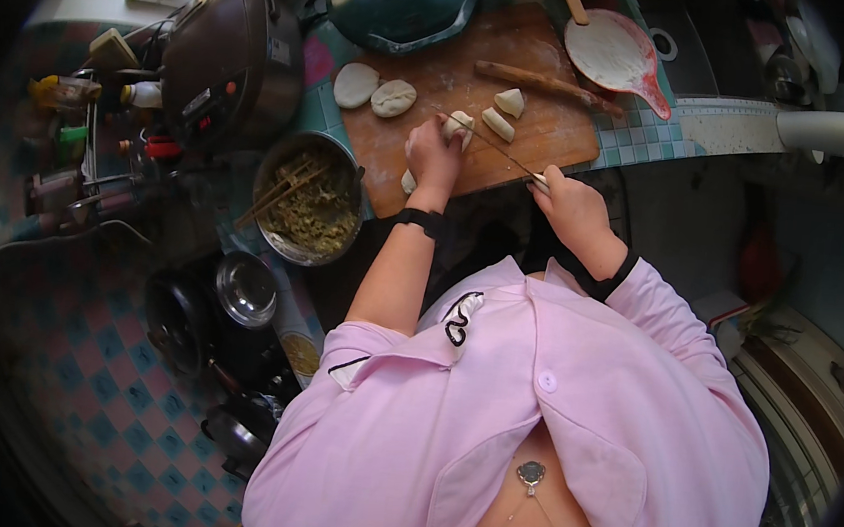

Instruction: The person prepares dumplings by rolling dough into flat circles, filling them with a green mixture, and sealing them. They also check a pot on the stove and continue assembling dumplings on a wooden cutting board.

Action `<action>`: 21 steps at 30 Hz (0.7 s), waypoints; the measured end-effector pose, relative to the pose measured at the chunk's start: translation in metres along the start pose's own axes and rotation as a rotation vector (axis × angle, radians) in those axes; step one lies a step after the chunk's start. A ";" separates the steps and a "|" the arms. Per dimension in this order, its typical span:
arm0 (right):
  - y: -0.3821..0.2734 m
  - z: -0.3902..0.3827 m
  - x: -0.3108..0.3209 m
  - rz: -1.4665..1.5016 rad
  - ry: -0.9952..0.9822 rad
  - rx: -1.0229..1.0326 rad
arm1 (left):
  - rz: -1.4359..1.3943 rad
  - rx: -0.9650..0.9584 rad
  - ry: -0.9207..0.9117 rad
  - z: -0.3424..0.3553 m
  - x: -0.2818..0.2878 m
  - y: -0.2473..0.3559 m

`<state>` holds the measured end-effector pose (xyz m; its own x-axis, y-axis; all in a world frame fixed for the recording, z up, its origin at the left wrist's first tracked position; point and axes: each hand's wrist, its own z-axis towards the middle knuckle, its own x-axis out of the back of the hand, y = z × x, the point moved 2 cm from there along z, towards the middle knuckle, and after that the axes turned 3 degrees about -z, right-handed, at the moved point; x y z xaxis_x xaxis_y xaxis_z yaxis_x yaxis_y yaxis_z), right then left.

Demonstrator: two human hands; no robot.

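Note:
My left hand is closed round a piece of pale dough on the wooden board. My right hand grips the light handle of a knife, whose thin blade reaches across to the dough by my left fingers. Two cut dough pieces lie just beyond the blade. Another bit of dough shows partly behind my left wrist. Two flattened rounds of dough rest at the board's left side. Whether the blade is into the dough, I cannot tell.
A rolling pin lies across the board, near a red-rimmed bowl of flour. A metal bowl of chopped filling with chopsticks stands left of the board. Beyond are a dark green appliance and a brown cooker.

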<state>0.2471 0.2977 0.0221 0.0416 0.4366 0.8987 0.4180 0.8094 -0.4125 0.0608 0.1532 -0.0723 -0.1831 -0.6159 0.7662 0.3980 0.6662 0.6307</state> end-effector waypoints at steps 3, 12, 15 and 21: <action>-0.001 0.000 0.000 -0.039 -0.001 0.012 | -0.029 0.103 -0.025 0.001 0.001 0.001; 0.000 0.005 -0.001 -0.100 -0.073 -0.032 | -0.008 0.061 -0.029 0.003 -0.005 -0.001; 0.000 0.007 -0.003 -0.098 -0.113 -0.061 | 0.042 -0.004 0.001 0.003 -0.008 0.000; 0.001 0.022 -0.017 -0.056 -0.140 -0.053 | 0.056 -0.025 0.011 0.002 -0.008 0.002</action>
<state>0.2268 0.2995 0.0032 -0.1083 0.4449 0.8890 0.4636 0.8137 -0.3507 0.0606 0.1602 -0.0770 -0.1502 -0.5830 0.7985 0.4298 0.6888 0.5838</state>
